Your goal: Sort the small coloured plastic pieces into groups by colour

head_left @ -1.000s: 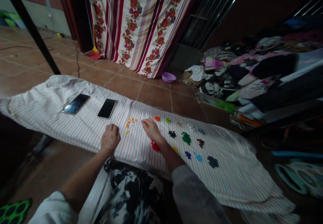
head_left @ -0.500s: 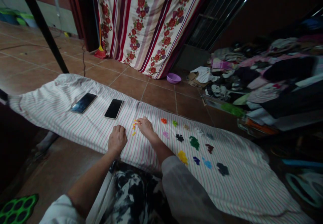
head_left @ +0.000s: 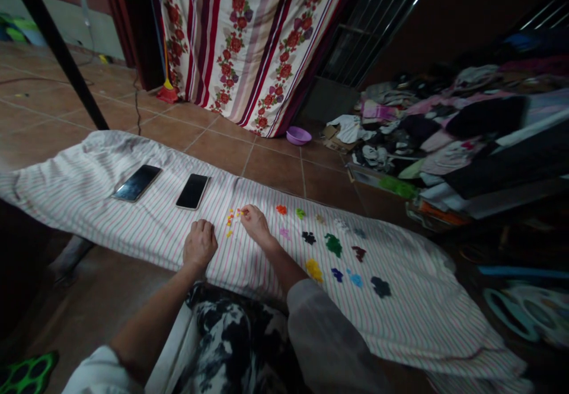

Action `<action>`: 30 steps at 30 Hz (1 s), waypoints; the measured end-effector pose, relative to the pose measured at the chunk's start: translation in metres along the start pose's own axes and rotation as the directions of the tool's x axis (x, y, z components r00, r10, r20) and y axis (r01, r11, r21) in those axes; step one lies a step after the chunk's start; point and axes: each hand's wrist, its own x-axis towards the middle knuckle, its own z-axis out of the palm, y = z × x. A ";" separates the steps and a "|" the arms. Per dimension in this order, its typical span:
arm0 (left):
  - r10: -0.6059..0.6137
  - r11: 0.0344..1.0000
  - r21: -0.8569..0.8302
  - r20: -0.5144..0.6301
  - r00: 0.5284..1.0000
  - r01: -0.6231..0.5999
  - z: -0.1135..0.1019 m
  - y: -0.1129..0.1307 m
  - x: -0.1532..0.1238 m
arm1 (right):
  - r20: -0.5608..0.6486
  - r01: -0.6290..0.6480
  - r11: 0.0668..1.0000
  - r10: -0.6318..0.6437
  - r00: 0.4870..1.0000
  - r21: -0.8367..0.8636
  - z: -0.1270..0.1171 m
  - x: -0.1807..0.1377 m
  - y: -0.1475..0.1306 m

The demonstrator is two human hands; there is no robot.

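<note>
My right hand (head_left: 255, 222) is over the striped cloth, thumb and fingers pinched together at a small coloured piece whose exact shape is too small to tell. Just left of its fingertips runs a short row of tiny yellow and orange pieces (head_left: 229, 221). My left hand (head_left: 200, 243) rests on the cloth to the left of that row, fingers curled under; the inside of it is hidden. To the right lie small sorted heaps, among them orange pieces (head_left: 281, 210), pink pieces (head_left: 284, 234), yellow pieces (head_left: 314, 270), dark green pieces (head_left: 333, 245) and black pieces (head_left: 308, 237).
Two phones, a larger one (head_left: 137, 183) and a smaller one (head_left: 192, 191), lie left of my hands on the striped cloth (head_left: 427, 305). Beyond are a purple basin (head_left: 299, 135), a floral curtain (head_left: 249, 44) and piled clothes (head_left: 444, 115). A dark pole (head_left: 57, 50) stands at left.
The view has shifted slightly, so the scene sits further left. Against the cloth, my right hand has moved a little away from the yellow and orange row. My left hand stays in place.
</note>
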 end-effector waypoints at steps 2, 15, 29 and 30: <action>0.004 1.000 0.007 -0.003 1.000 -0.004 0.000 0.000 0.000 | -0.032 -0.012 1.000 0.013 0.999 0.023 -0.008 -0.006 0.005; 0.004 1.000 -0.001 -0.006 1.000 -0.004 -0.002 -0.001 -0.001 | -0.237 -0.197 0.964 0.237 0.942 0.181 -0.101 -0.091 0.066; 0.007 0.999 0.032 -0.009 1.000 -0.007 -0.003 -0.001 -0.002 | -0.286 -0.348 0.933 0.309 0.907 -0.095 -0.145 -0.171 0.096; 0.005 0.999 0.035 -0.008 1.000 -0.005 -0.003 -0.001 -0.002 | -0.275 -0.340 0.935 0.302 0.913 -0.098 -0.144 -0.173 0.096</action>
